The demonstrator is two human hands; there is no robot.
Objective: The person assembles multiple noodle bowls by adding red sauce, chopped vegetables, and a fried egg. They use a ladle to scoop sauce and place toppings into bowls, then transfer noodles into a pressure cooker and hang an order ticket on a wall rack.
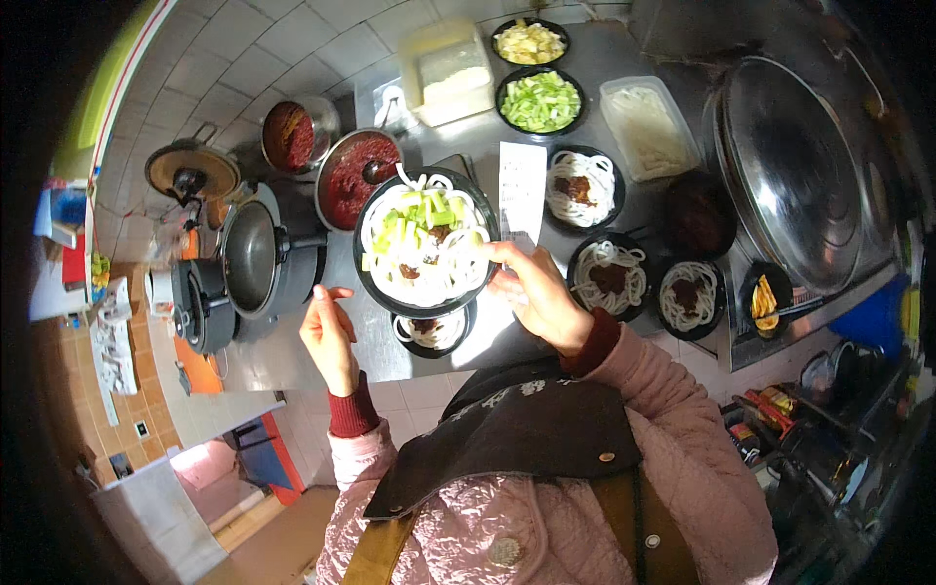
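Note:
A black bowl of white noodles [390, 271], topped with chopped green vegetable and dark brown sauce, is raised in front of me. My right hand [534, 292] grips its right rim, with the thumb over the edge and the other fingers partly hidden below. My left hand [330, 336] holds nothing; its fingers are apart, left of the bowl and away from it. Partly under the raised bowl is another noodle bowl [435, 334] with sauce. Just behind stands a metal pot of red sauce [343, 177] with a ladle [376, 172] in it.
Several sauced noodle bowls [608, 277] stand on the metal counter [375, 359] to the right. Dishes of chopped greens [539, 101] and yellowish pieces [529, 43] sit behind, near plastic tubs [651, 129]. A cooker [255, 255] is at left; a large round metal lid [790, 175] leans at right.

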